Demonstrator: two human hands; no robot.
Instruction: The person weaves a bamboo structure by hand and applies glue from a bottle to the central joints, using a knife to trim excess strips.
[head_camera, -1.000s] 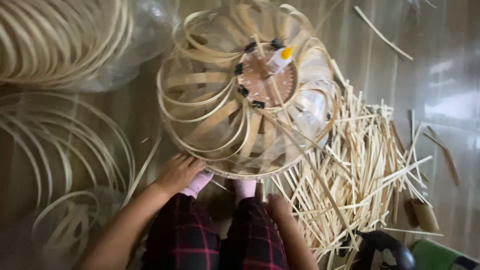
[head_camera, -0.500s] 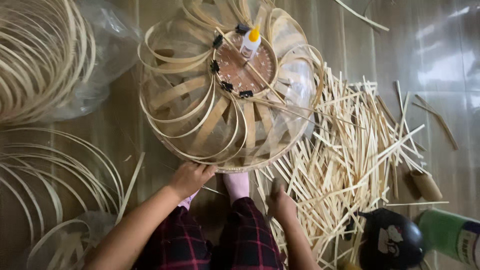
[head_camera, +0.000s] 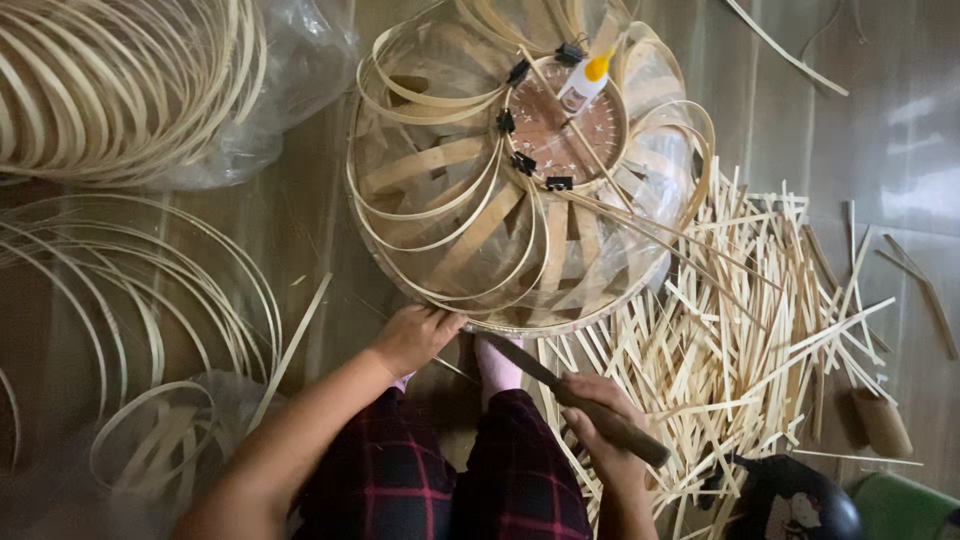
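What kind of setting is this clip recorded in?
Probably a home or small bamboo-craft workshop, worked on the floor: a half-woven bamboo frame, a heap of cut bamboo sticks, and bagged bamboo hoops. The right hand holds a knife.

My knife (head_camera: 575, 392) blade tip is hidden under the bamboo frame (head_camera: 520, 170). Above this frame, its top is cut by the edge, like the glue bottle (head_camera: 585, 78).
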